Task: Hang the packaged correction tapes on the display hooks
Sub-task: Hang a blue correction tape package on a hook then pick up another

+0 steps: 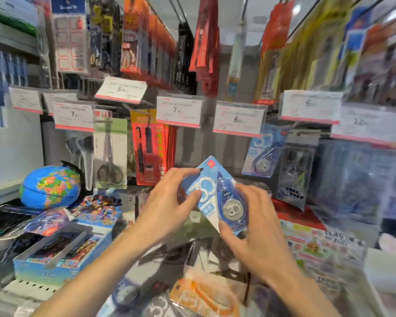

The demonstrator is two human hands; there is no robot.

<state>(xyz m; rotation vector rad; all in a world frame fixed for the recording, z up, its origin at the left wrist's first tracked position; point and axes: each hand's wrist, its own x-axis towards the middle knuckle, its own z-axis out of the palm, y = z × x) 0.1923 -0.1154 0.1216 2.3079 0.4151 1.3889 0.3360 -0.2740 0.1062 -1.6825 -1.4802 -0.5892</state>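
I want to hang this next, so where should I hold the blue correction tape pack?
Grip the correction tape pack by its lower card edges, from below, as both hands do now. That leaves the hang hole at the tilted top corner free for a hook.

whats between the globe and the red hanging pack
In the head view, a packaged pair of scissors hangs between the globe and the red pack.

Right shelf goods (361, 170) motion-blurred; price tag (366, 121) print unreadable.
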